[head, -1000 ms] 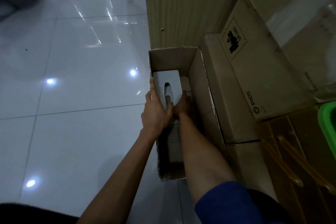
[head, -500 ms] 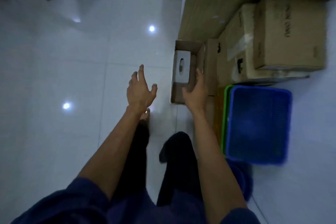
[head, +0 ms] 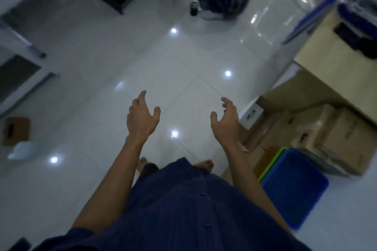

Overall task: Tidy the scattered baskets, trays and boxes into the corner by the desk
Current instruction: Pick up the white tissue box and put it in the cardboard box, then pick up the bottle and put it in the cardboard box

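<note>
Both bare hands, left hand (head: 141,117) and right hand (head: 226,122), hang over the glossy white tiled floor (head: 102,63) with fingers spread, holding nothing. Brown cardboard boxes (head: 330,138) and a blue plastic tray (head: 293,187) atop a green tray (head: 271,164) sit beside the wooden desk (head: 318,53); a small brown box (head: 16,130) lies well apart at left.
</note>
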